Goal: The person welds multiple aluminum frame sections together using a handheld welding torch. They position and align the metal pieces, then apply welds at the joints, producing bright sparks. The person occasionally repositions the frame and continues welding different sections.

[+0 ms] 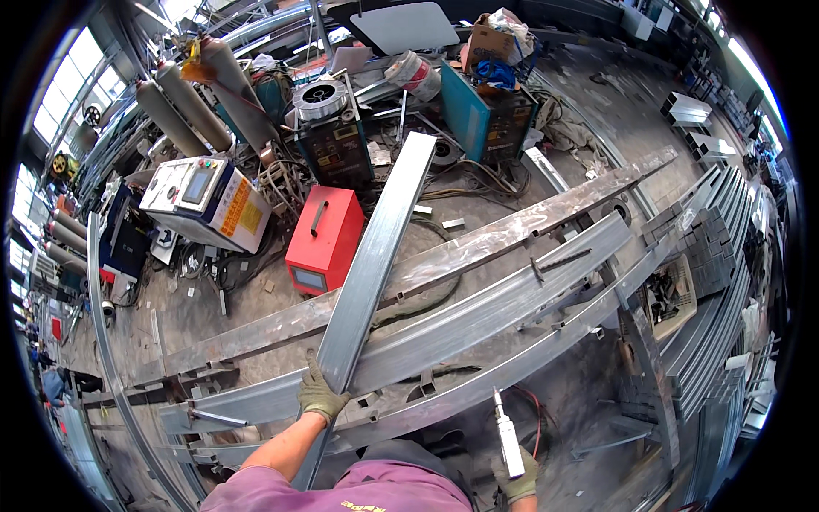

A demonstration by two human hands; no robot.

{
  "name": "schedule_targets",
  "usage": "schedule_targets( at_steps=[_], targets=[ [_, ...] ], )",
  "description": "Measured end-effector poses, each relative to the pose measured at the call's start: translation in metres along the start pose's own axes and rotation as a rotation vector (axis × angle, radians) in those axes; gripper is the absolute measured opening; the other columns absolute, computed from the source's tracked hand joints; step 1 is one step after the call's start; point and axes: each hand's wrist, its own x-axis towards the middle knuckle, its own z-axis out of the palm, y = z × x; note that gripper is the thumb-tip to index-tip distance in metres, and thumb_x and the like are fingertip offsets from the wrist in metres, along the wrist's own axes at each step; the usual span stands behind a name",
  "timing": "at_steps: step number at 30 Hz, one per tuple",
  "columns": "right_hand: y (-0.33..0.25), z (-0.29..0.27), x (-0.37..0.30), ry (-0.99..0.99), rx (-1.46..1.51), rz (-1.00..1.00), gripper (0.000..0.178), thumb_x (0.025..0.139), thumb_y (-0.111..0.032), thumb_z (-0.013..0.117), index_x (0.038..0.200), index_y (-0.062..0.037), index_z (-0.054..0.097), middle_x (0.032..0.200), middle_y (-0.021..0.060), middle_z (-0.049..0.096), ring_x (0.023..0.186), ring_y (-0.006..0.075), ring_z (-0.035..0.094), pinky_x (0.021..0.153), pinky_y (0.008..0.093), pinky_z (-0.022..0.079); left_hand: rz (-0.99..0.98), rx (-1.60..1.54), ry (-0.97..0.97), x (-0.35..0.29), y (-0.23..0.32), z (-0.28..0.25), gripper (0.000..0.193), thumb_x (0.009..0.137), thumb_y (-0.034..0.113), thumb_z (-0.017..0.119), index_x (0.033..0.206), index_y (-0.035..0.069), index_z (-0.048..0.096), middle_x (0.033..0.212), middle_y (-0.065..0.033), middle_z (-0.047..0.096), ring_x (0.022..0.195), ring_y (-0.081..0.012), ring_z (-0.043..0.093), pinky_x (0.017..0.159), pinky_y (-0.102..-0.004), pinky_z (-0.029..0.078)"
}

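Observation:
My left hand (322,394), in an olive work glove, grips the edge of a long grey rectangular steel tube (375,264). That tube lies slantwise across the other metal bars, its far end reaching between the machines. My right hand (517,480), gloved too, is low at the right and holds a white welding gun (507,439) with a slim metal nozzle. The nozzle points away from me, short of the nearest bar, and touches nothing that I can see. Some of the right fingers are hidden behind the gun. Under the slanted tube runs a wide galvanized bar (478,320).
A red box machine (325,241) stands just left of the tube. Beyond it are a white control unit (205,203), a teal welder (488,115) and grey gas cylinders (171,115). A basket of metal pieces (682,320) and stacked profiles (725,282) are at the right.

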Motion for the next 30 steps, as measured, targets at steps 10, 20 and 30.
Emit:
schedule_targets(
  at_steps=[10, 20, 30],
  targets=[
    [0.004, 0.002, -0.007, -0.023, -0.058, -0.021, 0.028, 0.083, -0.026, 0.090, 0.097, -0.0074, 0.073, 0.077, 0.0074, 0.070, 0.071, 0.0275, 0.071, 0.069, 0.0396, 0.058, 0.331, -0.266, -0.096, 0.064, -0.080, -0.004, 0.160, 0.056, 0.038, 0.101, 0.174, -0.001, 0.000, 0.152, -0.0348, 0.053, 0.134, -0.0440, 0.064, 0.110, -0.0461, 0.058],
    [-0.005, -0.005, 0.002, 0.059, -0.029, -0.073, 0.032, 0.080, -0.029, 0.088, 0.100, -0.0080, 0.074, 0.081, 0.0097, 0.073, 0.074, 0.0334, 0.074, 0.071, 0.0445, 0.060, 0.355, -0.369, -0.253, 0.049, -0.074, -0.024, 0.156, 0.057, 0.040, 0.104, 0.170, -0.008, 0.008, 0.158, -0.0322, 0.049, 0.149, -0.0410, 0.051, 0.125, -0.0427, 0.044],
    [-0.016, -0.021, 0.010, 0.070, -0.189, -0.058, 0.027, 0.084, -0.031, 0.084, 0.090, -0.0083, 0.071, 0.083, 0.0142, 0.071, 0.081, 0.0411, 0.072, 0.073, 0.0513, 0.059, 0.475, -0.431, -0.438, -0.055, -0.031, -0.074, 0.158, 0.066, 0.037, 0.102, 0.169, -0.018, -0.003, 0.159, -0.0357, 0.050, 0.149, -0.0402, 0.054, 0.125, -0.0396, 0.043]
  ],
)
